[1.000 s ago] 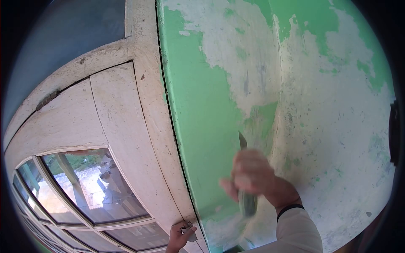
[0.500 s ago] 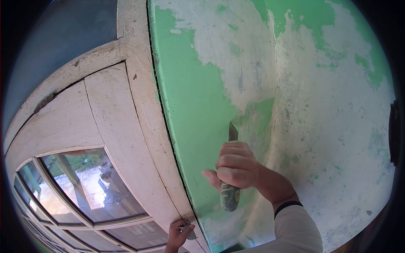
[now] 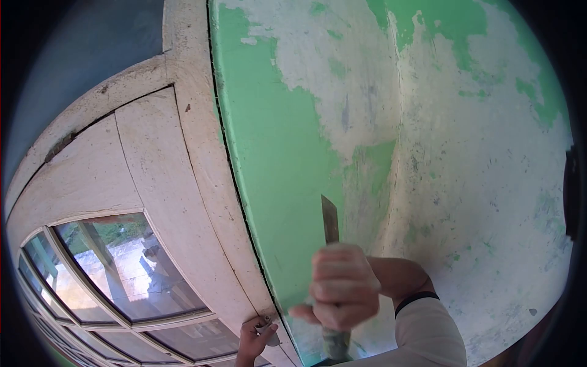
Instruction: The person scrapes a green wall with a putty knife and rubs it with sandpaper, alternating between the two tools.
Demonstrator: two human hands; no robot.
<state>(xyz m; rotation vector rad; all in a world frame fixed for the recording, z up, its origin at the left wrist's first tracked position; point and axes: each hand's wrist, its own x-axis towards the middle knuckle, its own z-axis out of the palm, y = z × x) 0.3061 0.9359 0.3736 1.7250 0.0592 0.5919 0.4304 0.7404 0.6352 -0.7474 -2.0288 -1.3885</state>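
Note:
My right hand [image 3: 343, 286] is closed round the handle of a scraper, somewhat blurred by motion. The scraper's metal blade [image 3: 330, 220] points up in front of the green painted wall [image 3: 275, 183]; whether it touches the wall I cannot tell. Bare whitish patches [image 3: 348, 92] show where paint is absent. Low at the left, my left hand [image 3: 254, 336] has its fingers wrapped round a small grey object [image 3: 269, 335] beside the white wooden frame [image 3: 226, 257].
A white door with glass panes [image 3: 128, 269] fills the lower left. A dark gap runs between frame and wall. The adjoining wall [image 3: 483, 202] on the right is mostly whitish with green flecks.
My right hand and the scraper have moved down, and the blade leans slightly more to the left. My left hand has hardly moved. The view has shifted slightly.

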